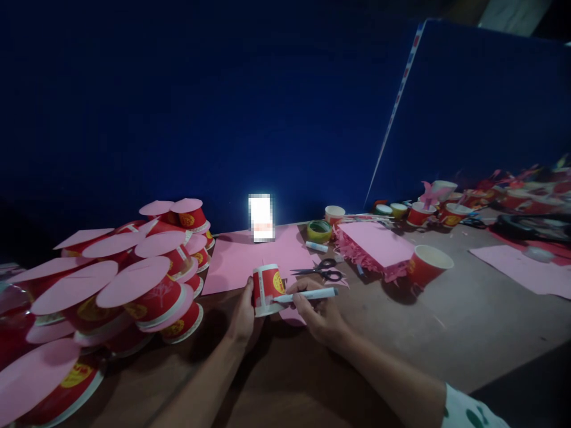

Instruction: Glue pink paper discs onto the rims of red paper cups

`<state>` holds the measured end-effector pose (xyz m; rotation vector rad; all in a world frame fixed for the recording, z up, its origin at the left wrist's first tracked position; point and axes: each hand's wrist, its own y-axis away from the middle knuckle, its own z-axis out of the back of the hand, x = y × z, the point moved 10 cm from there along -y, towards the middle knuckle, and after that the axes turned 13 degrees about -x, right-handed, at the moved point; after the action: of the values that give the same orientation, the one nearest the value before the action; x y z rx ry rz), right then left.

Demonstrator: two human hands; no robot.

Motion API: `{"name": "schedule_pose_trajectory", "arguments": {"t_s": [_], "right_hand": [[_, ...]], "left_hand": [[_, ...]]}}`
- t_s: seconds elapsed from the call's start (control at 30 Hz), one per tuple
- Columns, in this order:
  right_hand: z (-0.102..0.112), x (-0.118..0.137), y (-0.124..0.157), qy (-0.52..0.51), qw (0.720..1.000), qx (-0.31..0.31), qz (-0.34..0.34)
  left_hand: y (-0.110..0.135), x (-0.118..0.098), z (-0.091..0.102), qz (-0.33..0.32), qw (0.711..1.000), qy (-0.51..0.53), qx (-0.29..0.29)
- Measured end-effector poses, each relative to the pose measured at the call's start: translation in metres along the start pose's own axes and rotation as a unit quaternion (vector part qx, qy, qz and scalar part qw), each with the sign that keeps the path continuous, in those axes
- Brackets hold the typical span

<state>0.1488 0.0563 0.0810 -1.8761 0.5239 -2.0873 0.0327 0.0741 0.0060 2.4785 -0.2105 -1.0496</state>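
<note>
My left hand (244,314) is closed around a red paper cup (266,288) held upside down just above the brown table (468,321). My right hand (317,315) grips a white marker pen (307,295), its tip touching the cup's lower rim. A pink paper piece (292,315) lies under my right hand. Black scissors (322,271) rest just beyond the cup on the table.
A heap of red cups topped with pink paper discs (134,279) fills the left. Pink sheets (250,255), a fringed pink stack (375,245), a tape roll (319,230), an upright red cup (426,265) and more cups lie behind. A blue partition stands at the back.
</note>
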Motion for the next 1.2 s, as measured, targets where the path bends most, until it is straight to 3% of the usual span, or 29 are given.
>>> {"name": "schedule_pose_trajectory", "arguments": {"t_s": [0.13,0.27,0.73,0.87,0.97,1.2], "right_hand": [[0.000,-0.006,0.000,-0.044,0.998,-0.012,-0.031],[-0.007,-0.003,0.002,-0.040,0.998,0.023,-0.033],[-0.008,0.010,0.001,-0.011,0.999,0.041,0.007],[0.008,0.009,-0.002,-0.031,0.999,-0.031,-0.003],[0.021,0.013,-0.004,-0.006,0.996,-0.089,0.030],[0.013,0.033,-0.002,0.053,0.987,-0.053,0.145]], "left_hand": [[0.000,-0.002,0.001,-0.012,1.000,-0.004,-0.003],[0.001,-0.001,0.000,-0.001,1.000,-0.003,-0.010],[0.000,-0.001,0.002,-0.003,1.000,-0.020,-0.009],[-0.002,0.000,0.002,-0.009,1.000,-0.017,0.011],[-0.005,0.000,0.007,-0.029,0.999,-0.030,-0.005],[-0.005,-0.007,0.010,-0.085,0.995,-0.032,-0.028]]}}
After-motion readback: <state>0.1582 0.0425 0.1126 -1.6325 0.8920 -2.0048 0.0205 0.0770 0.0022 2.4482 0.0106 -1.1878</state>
